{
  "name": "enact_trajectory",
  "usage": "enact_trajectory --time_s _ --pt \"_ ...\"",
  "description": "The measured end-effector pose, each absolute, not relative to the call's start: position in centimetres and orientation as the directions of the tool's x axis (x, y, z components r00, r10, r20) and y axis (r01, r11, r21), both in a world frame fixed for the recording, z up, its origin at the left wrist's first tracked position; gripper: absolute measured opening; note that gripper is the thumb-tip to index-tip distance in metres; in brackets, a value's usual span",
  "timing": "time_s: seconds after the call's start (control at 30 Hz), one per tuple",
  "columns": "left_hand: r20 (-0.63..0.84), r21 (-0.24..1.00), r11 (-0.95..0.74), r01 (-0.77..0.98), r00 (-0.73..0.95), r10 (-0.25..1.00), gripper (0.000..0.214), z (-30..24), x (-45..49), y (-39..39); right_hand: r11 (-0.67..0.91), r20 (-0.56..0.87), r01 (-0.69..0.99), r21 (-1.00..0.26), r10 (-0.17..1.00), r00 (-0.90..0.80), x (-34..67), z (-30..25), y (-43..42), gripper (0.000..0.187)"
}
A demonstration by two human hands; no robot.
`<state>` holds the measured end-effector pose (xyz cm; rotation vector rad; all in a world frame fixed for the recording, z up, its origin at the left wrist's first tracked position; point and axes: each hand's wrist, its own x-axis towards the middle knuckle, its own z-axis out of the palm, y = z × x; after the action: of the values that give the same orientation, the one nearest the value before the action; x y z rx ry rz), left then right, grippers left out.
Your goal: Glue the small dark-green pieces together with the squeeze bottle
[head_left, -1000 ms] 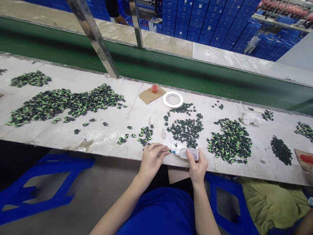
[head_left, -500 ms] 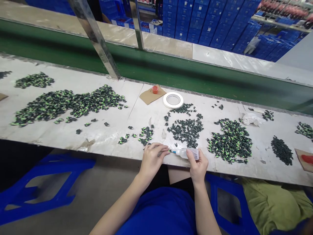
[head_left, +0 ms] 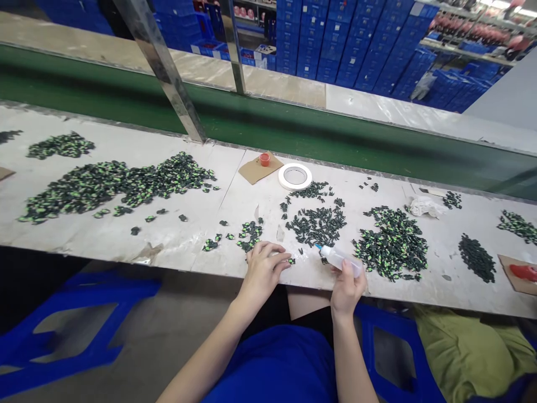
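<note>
Left grip (head_left: 263,267): pinched on small piece (head_left: 292,261), probably plastic
Right grip (head_left: 346,290): curled round translucent, cylindrical bottle (head_left: 338,259)
Ahead, between grips: flat white ring (head_left: 295,187)

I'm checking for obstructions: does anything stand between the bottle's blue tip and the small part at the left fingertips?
Nothing visible stands between the blue tip and the small part at the left hand; one loose dark piece lies on the table near that line.
</note>
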<state>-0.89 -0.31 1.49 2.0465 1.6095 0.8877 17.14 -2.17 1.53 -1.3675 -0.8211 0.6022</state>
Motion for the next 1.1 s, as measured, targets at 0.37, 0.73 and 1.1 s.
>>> enact_trajectory --time_s 0.37,0.73,1.1 --pt "0.290 0.676 -0.203 0.709 -0.002 0.957 0.010 1.8 -3.3 -1.6 0.227 0.342 0.469 -0.854 0.923 0.176 12.1 1.7 0.4 0.047" --pt "0.163 0.851 -0.052 0.522 -0.168 0.972 0.021 3.4 -4.6 -3.2 0.371 0.410 0.869 -0.327 0.884 -0.223 16.2 3.9 1.4 0.025" --pt "0.257 0.888 -0.198 0.415 -0.091 0.962 0.013 3.9 -2.0 -3.1 0.370 0.348 0.804 -0.465 0.912 -0.218 16.8 3.3 1.0 0.009"
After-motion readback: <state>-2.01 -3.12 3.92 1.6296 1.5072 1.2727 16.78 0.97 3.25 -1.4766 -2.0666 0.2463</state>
